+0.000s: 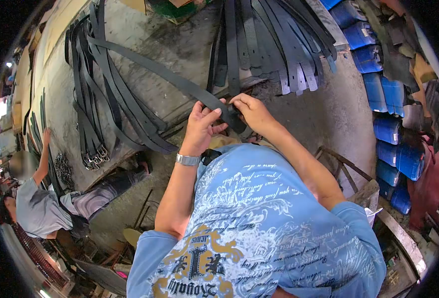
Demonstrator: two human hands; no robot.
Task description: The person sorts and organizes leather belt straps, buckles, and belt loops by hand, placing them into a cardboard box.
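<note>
A long black belt strap runs from the table down to the space before my body. My left hand, with a metal watch on its wrist, grips this strap near its lower end, thumb on top. Close beside it, my right hand pinches a dark part at the strap's end; its fingertips partly hide what that part is. At the left lies a bundle of black belts with metal buckles at their lower ends. More black straps with punched holes hang over the table edge at the upper right.
The worn table spreads ahead of me. Rolled blue material is stacked along the right side, near a wooden frame. At the left, another person sits by the table, one arm reaching to dark straps.
</note>
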